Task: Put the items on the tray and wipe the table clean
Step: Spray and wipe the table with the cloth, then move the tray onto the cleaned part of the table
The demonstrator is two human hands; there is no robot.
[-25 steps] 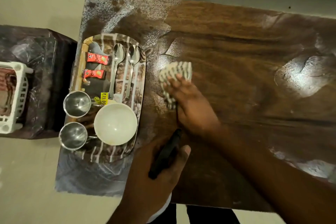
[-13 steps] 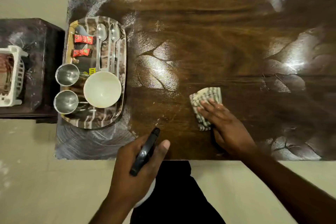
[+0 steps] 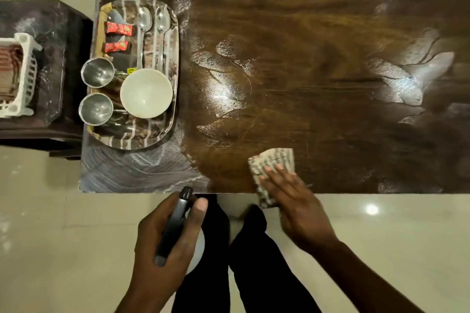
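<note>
My right hand [image 3: 296, 201] lies flat on a striped cloth [image 3: 276, 160] at the near edge of the dark wooden table [image 3: 318, 71]; part of the cloth hangs over that edge. My left hand [image 3: 165, 241] grips a spray bottle [image 3: 175, 221] with a black head, held off the table above the floor. The patterned tray [image 3: 157, 138] rests on the table's left end. It carries a white bowl [image 3: 146, 93], two steel cups [image 3: 96, 91], two spoons [image 3: 152, 30] and two red sachets [image 3: 118, 37].
A dark side table [image 3: 48, 63] stands left of the table and bears a white plastic basket [image 3: 25, 73]. Wet, shiny streaks show mid-table and at the right. Pale tiled floor [image 3: 394, 236] lies along the near side, with my dark-trousered legs below.
My right hand has swept the cloth from beside the tray toward me and rightward to the near edge. My left hand with the bottle has drawn back off the table.
</note>
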